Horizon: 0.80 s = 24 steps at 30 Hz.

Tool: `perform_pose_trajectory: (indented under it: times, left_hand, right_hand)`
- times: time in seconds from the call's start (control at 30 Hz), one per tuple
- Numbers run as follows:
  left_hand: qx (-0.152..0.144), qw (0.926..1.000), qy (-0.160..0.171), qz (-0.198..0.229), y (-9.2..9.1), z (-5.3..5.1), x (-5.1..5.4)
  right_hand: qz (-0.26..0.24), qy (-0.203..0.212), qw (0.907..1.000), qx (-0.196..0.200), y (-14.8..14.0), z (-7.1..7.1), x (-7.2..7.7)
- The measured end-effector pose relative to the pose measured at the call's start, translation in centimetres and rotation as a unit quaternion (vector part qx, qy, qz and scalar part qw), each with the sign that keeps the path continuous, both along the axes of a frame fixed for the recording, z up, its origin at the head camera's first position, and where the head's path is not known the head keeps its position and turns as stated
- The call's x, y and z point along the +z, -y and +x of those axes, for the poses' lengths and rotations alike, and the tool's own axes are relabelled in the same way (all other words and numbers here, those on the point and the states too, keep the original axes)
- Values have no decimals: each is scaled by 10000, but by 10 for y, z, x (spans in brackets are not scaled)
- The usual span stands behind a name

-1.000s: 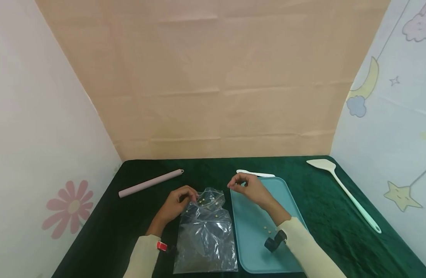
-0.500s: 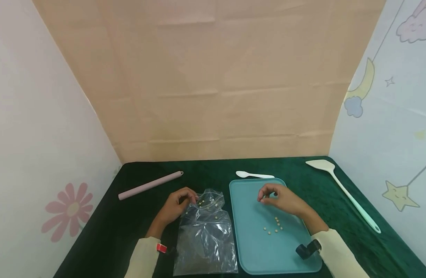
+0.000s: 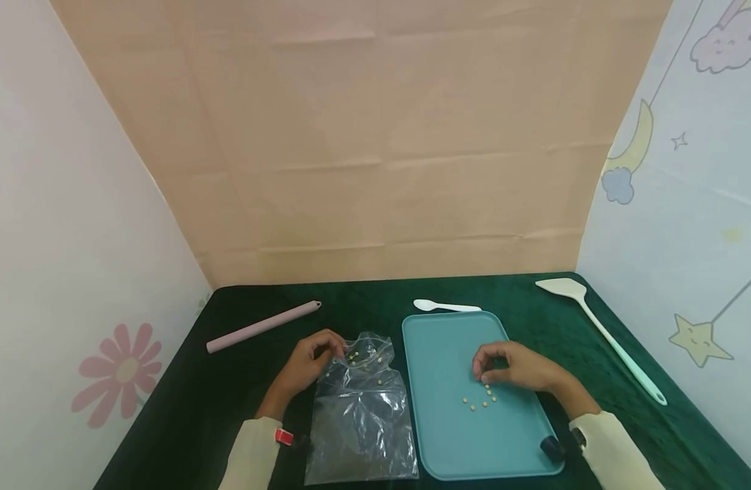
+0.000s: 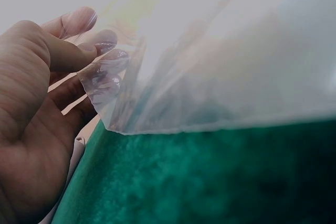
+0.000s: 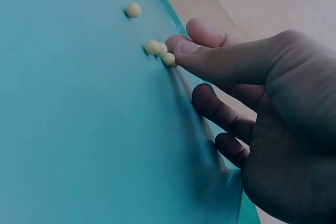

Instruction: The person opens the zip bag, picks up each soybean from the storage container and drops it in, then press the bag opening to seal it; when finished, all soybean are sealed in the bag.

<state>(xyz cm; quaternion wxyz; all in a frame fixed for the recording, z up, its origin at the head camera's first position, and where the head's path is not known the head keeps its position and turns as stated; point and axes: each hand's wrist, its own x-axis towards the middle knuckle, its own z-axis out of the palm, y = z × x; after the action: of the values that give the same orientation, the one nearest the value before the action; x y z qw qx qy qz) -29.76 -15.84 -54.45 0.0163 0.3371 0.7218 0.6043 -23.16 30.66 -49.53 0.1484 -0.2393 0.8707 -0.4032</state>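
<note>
My left hand (image 3: pixel 306 365) pinches the top left corner of a clear plastic zip bag (image 3: pixel 363 435) that lies on the table. In the left wrist view the bag's film (image 4: pixel 113 90) runs between thumb and fingers. A few small beans show inside near its mouth. Above the blue tray (image 3: pixel 443 449) is my right hand (image 3: pixel 516 367), thumb and forefinger down at several pale yellow soybeans (image 3: pixel 485 404). In the right wrist view the thumb tip touches or nearly touches the end soybean (image 5: pixel 168 59). Whether one is pinched between the fingertips cannot be made out.
Behind the tray lies a small white spoon (image 3: pixel 445 306). A pale turner (image 3: pixel 602 333) with a long handle lies at the right, a pink rod (image 3: pixel 264 327) at the back left. Dark green cloth (image 3: pixel 253 388) covers the table, with walls on three sides.
My right hand has moved from beside the bag's mouth rightward across the tray and down to the soybeans. The left hand has kept its grip on the bag.
</note>
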Motion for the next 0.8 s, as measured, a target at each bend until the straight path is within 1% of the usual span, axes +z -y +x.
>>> perform_pose_trajectory:
  times: [0.23,0.33,0.4,0.47,0.53,0.67,0.73,0.8]
  left_hand:
    - [-9,9999,-89,-55,-1,-3,4]
    - [-53,9999,-79,-44,-1,-4,5]
    - [-57,10000,-36,-37,0,-4,4]
    - [-63,10000,-5,-20,0,-4,4]
    - [-39,10000,11,-35,0,-4,3]
    - [-17,10000,-8,-41,-1,-2,1]
    - [-12,10000,9,-39,-1,-2,0]
    - [-11,10000,13,-38,-2,-2,-1]
  right_hand:
    - [233,-95,9994,-227,0,0,1]
    - [125,-116,9996,-214,0,0,1]
    - [5,-151,9995,-273,0,-2,1]
    - [-127,-233,9987,-437,2,-4,2]
    - [-281,-338,9963,-733,5,-8,4]
    - [-692,-626,9875,-1271,20,-16,9]
    - [-901,-747,9829,-1422,31,-21,11]
    - [-1089,-873,9791,-1482,45,-25,12]
